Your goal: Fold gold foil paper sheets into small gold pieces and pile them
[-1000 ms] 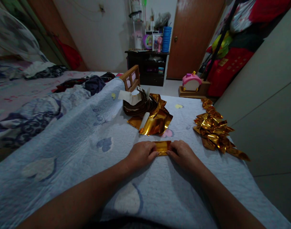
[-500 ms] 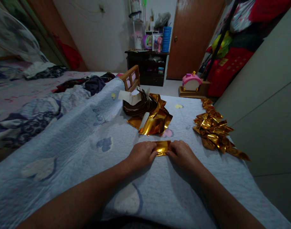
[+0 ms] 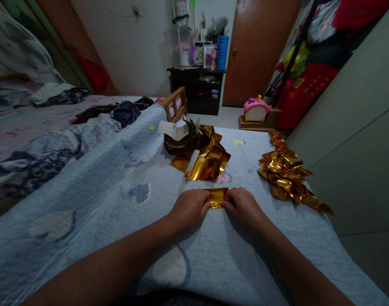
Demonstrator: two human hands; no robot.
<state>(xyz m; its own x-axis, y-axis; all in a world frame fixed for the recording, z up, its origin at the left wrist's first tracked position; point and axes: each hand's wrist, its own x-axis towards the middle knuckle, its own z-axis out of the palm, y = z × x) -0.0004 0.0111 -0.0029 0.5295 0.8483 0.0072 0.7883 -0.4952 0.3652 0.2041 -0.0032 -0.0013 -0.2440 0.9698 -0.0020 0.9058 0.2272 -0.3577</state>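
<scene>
A gold foil paper sheet [image 3: 217,197] is stretched between my two hands, low over the bed cover. My left hand [image 3: 190,206] grips its left end, thumb and fingers pressed together. At the opposite end, my right hand [image 3: 243,205] pinches the foil the same way. The ends of the sheet are hidden under my fingers. Beyond my hands lies a loose stack of gold foil paper [image 3: 208,165], its sheets fanned and curled, with pale strips on it. Off to the right, a pile of folded gold foil pieces [image 3: 286,178] lies near the bed's edge.
A light blue quilted cover [image 3: 111,238] with heart shapes lies beneath everything. Rumpled bedding [image 3: 69,144] is heaped at the left. A wooden bed rail [image 3: 175,105] stands behind the stack. The pale cabinet [image 3: 356,161] runs along the right side.
The foil between my hands has shifted slightly, its shine duller and its lower edge creased differently. My hands have hardly moved.
</scene>
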